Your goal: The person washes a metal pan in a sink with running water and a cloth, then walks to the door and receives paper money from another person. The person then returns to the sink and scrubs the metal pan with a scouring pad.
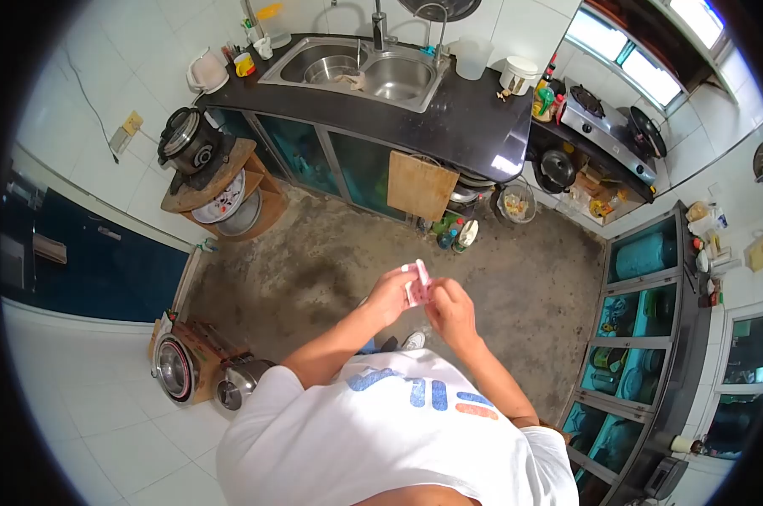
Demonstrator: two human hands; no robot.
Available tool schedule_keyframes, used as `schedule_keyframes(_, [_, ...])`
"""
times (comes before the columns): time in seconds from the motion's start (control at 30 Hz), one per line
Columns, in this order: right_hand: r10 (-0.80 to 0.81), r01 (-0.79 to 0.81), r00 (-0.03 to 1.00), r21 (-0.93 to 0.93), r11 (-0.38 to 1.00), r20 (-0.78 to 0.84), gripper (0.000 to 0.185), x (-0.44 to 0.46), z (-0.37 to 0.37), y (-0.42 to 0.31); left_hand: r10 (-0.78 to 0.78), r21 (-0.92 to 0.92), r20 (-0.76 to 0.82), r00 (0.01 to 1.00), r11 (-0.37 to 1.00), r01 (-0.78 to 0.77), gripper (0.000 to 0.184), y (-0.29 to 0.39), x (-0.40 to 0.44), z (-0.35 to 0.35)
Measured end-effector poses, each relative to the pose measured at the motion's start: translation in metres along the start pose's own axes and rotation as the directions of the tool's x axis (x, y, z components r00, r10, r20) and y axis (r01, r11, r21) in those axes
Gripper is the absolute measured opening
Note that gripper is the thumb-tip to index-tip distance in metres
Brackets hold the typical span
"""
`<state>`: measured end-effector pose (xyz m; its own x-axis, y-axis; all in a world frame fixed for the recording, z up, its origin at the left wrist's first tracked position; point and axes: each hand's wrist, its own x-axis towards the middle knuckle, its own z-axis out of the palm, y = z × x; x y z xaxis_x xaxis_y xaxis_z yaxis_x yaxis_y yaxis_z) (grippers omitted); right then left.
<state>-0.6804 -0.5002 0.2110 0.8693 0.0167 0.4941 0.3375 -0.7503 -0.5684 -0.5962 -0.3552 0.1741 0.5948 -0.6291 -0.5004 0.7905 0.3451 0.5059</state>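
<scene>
In front of my chest, above the concrete floor, my left hand is closed around a small pink and white packet. White material sticks up from the packet's top; its exact kind is not clear. Bent fingers of my right hand pinch at the packet's right edge, and their tips are partly hidden. Both forearms are bare below the white T-shirt.
Ahead is a black counter with a double steel sink. A cutting board leans against its cabinets. A gas stove and glass-fronted cabinets line the right. Left stand a pressure cooker and a kettle.
</scene>
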Motion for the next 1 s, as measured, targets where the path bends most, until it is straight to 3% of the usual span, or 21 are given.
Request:
schedule_keyframes(0.13, [0.26,-0.204,0.953,0.306,0.93,-0.153,0.026,0.02,0.014,0.004,0.093,0.108,-0.005,0.996,0.99,-0.092,0.029,0.019,0.014,0.005])
schedule_keyframes(0.27, [0.602,-0.426,0.794,0.633,0.646,-0.081,0.027,0.04,0.041,0.003,0.181,0.169,-0.041,0.983,0.971,-0.172,0.03,0.036,0.023,0.004])
schedule_keyframes(0.33, [0.45,-0.346,0.881,0.451,0.823,-0.144,0.03,0.048,0.042,0.005,0.239,0.185,-0.041,0.97,0.956,-0.227,0.029,0.039,0.032,0.003])
schedule_keyframes(0.4, [0.275,-0.232,0.947,0.24,0.943,-0.165,0.034,0.056,0.038,0.009,0.185,0.122,-0.011,0.983,0.976,-0.182,0.024,0.039,0.039,-0.003])
schedule_keyframes(0.53, [0.111,-0.128,0.989,-0.184,0.975,-0.103,0.032,0.057,0.044,0.023,0.047,-0.115,0.054,0.997,0.992,-0.04,0.022,0.042,0.054,-0.014])
schedule_keyframes(0.6, [0.156,-0.154,0.988,-0.11,0.982,0.009,0.034,0.06,0.041,0.022,0.01,-0.178,0.104,0.995,0.984,0.009,0.023,0.04,0.059,-0.016])
schedule_keyframes(0.7, [0.108,-0.118,0.973,0.038,0.992,0.205,0.037,0.061,0.036,0.022,0.126,0.039,0.031,0.991,0.991,-0.128,0.024,0.038,0.057,-0.027])
schedule_keyframes(0.8, [0.168,-0.218,0.966,0.269,0.938,0.197,0.031,0.048,0.031,0.026,0.085,0.113,0.101,0.991,0.989,-0.097,0.024,0.048,0.051,-0.058])
schedule_keyframes(0.83, [0.238,-0.289,0.948,0.256,0.922,0.212,0.03,0.042,0.029,0.03,0.107,0.246,0.057,0.993,0.962,-0.117,0.019,0.042,0.051,-0.074])
schedule_keyframes(0.87, [0.304,-0.355,0.926,0.242,0.903,0.225,0.028,0.031,0.027,0.036,0.157,0.676,0.089,0.984,0.716,-0.176,0.018,0.034,0.052,-0.105])
schedule_keyframes(0.9, [0.367,-0.419,0.9,0.23,0.879,0.235,0.027,0.019,0.027,0.043,0.186,0.938,0.139,0.973,0.289,-0.19,0.018,0.026,0.049,-0.141])
schedule_keyframes(0.97, [0.378,-0.433,0.886,0.188,0.882,0.269,0.026,-0.009,0.029,0.063,-0.007,0.949,0.016,1.0,-0.315,-0.018,0.021,-0.006,0.021,-0.202])
schedule_keyframes(1.0, [0.384,-0.437,0.882,0.166,0.884,0.274,0.025,-0.018,0.029,0.071,-0.001,0.958,0.04,0.999,-0.284,-0.039,0.021,-0.024,0.012,-0.225])
